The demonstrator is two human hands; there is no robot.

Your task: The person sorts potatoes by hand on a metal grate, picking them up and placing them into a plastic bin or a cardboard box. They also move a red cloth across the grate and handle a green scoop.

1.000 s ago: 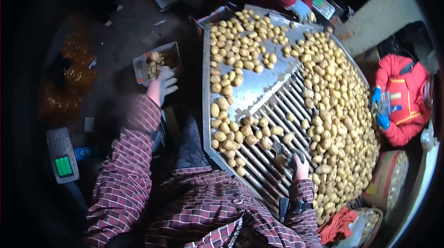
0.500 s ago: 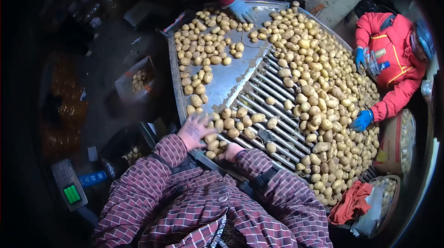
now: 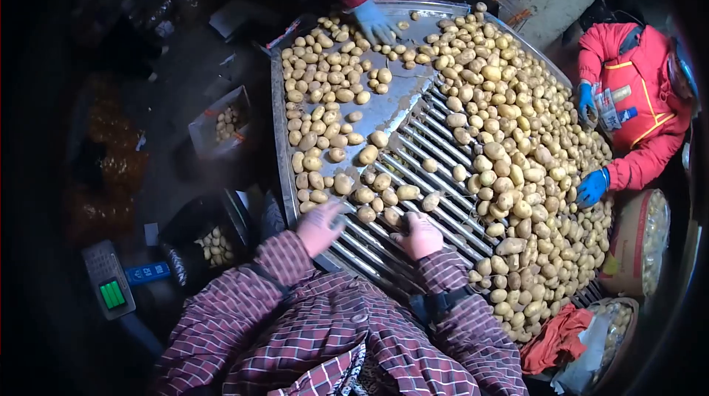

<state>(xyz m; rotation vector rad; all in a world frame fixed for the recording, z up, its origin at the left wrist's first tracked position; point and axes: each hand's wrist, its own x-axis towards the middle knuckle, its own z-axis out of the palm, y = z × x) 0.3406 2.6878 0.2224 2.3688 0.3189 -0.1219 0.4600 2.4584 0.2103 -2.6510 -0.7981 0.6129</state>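
Observation:
My left hand (image 3: 321,228) is at the near edge of the sorting table, its fingers stretched towards the potatoes (image 3: 342,183) and slightly blurred. Right of it, my right hand (image 3: 419,236) rests low over the metal bars (image 3: 377,245). Its fingers are curled with the thumb out to the left, and whatever they may hold is hidden. Several loose potatoes (image 3: 384,197) lie on the bars just beyond both hands. More potatoes cover the left side of the metal sheet (image 3: 369,117), and a large heap (image 3: 528,167) fills the right side.
Across the table a person's gloved hand (image 3: 375,23) is among potatoes. At the right, another person in a red jacket (image 3: 628,93) has blue gloves (image 3: 592,188) at the heap. Scales (image 3: 108,285), a box of potatoes (image 3: 221,124) and a red cloth (image 3: 557,338) are around the table.
Potatoes near my left hand have spread away onto the sheet and bars. My right hand has moved right and forward, over where a dark lump lay. The far gloved hand has shifted left.

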